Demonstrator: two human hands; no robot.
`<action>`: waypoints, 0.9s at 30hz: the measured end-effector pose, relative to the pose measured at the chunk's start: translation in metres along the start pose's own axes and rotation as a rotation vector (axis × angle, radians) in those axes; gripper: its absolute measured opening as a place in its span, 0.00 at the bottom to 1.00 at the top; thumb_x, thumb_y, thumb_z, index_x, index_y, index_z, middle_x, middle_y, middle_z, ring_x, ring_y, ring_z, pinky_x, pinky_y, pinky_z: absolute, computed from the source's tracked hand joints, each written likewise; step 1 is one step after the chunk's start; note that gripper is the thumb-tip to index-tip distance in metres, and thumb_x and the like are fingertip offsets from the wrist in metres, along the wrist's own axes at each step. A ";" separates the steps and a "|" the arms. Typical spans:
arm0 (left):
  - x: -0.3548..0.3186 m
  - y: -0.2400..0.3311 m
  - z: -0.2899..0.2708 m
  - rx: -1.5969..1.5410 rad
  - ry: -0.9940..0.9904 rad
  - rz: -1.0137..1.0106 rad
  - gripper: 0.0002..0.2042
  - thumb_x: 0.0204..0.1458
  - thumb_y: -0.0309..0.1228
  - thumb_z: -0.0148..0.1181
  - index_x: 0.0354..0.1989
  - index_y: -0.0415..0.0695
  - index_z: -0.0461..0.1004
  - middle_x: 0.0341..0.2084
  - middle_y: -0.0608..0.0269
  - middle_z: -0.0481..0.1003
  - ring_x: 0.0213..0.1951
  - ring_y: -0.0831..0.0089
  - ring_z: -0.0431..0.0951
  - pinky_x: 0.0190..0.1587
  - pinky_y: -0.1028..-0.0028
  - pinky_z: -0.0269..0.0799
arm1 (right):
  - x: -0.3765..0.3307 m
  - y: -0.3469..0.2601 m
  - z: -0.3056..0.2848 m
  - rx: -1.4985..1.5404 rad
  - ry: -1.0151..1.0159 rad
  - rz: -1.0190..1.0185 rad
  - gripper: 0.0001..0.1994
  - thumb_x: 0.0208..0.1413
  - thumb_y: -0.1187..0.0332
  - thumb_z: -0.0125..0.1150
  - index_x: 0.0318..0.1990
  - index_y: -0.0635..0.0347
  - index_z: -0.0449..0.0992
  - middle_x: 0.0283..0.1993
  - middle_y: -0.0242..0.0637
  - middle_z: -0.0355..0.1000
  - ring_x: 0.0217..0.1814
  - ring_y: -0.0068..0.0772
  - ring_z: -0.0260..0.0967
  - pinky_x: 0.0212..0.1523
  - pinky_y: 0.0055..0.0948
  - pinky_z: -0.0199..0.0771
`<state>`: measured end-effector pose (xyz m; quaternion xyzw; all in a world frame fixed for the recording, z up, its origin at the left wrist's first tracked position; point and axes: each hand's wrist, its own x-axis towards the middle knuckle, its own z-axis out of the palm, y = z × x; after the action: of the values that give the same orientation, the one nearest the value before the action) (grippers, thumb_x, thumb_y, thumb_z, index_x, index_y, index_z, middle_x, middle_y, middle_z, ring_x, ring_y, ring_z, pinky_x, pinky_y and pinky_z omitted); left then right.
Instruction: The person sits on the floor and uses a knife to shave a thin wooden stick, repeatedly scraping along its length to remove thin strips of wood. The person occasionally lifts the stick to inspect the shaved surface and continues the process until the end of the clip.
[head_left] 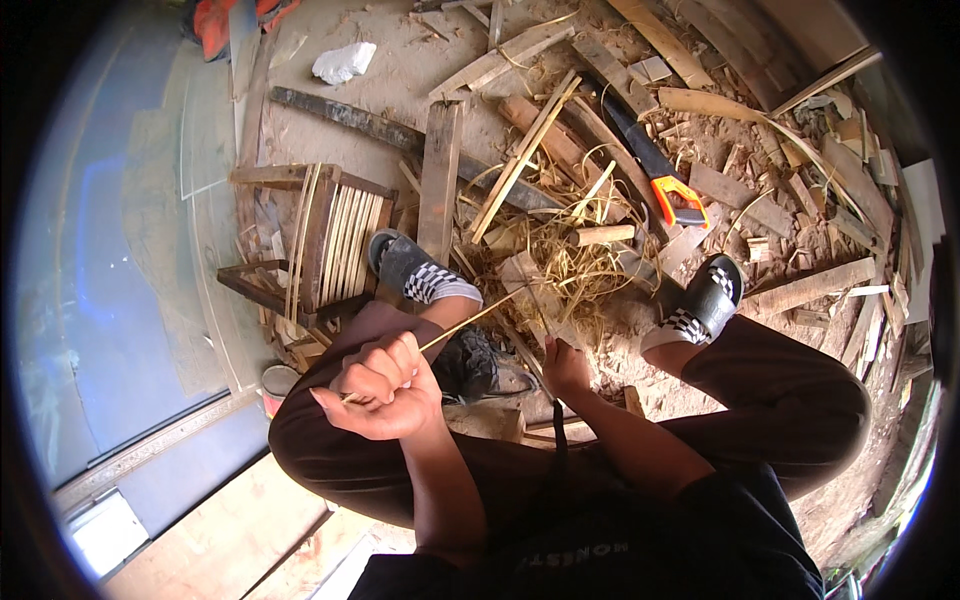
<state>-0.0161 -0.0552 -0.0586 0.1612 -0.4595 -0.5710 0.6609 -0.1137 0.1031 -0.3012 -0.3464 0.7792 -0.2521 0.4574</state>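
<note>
My left hand (385, 385) is closed in a fist around a thin bamboo strip (462, 325), raised over my left thigh. The strip slants away to the right, and a short end shows below the fist. Lower and further right, my right hand (567, 368) is closed on a slim dark tool (545, 325) that looks like a knife; its narrow tip points away from me and the fingers hide much of it. A pile of curly bamboo shavings (575, 265) lies on the ground between my feet. The strip's far end passes over a wooden block (530, 285).
A wooden frame with slats (345, 240) stands beside my left foot. Beyond my right foot lies a handsaw with an orange handle (680, 202). Planks (440, 180) and offcuts litter the dirt floor. A blue-grey panel (130, 250) fills the left side, near a small can (280, 382).
</note>
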 end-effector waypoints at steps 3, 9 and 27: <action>0.000 -0.003 0.001 0.028 -0.033 -0.003 0.32 0.70 0.53 0.28 0.14 0.47 0.51 0.09 0.70 0.48 0.15 0.77 0.41 0.21 0.73 0.43 | -0.001 0.003 0.008 0.005 0.019 0.048 0.23 0.70 0.51 0.41 0.39 0.64 0.75 0.27 0.61 0.75 0.32 0.68 0.75 0.35 0.61 0.74; -0.001 -0.002 -0.004 0.043 -0.060 -0.027 0.31 0.69 0.54 0.29 0.14 0.48 0.52 0.09 0.69 0.49 0.14 0.76 0.44 0.21 0.73 0.45 | -0.004 0.012 0.008 -0.029 0.002 0.131 0.24 0.71 0.52 0.40 0.37 0.65 0.74 0.28 0.63 0.74 0.33 0.70 0.73 0.34 0.60 0.73; -0.001 0.001 -0.007 0.059 0.072 0.023 0.31 0.69 0.52 0.33 0.12 0.49 0.52 0.07 0.69 0.51 0.13 0.77 0.46 0.20 0.74 0.44 | -0.026 0.014 0.000 0.066 -0.047 -0.065 0.18 0.69 0.58 0.45 0.42 0.66 0.74 0.32 0.61 0.75 0.35 0.70 0.73 0.35 0.58 0.73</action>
<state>-0.0101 -0.0562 -0.0617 0.1960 -0.4537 -0.5436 0.6785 -0.1094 0.1323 -0.2967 -0.3622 0.7480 -0.2841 0.4782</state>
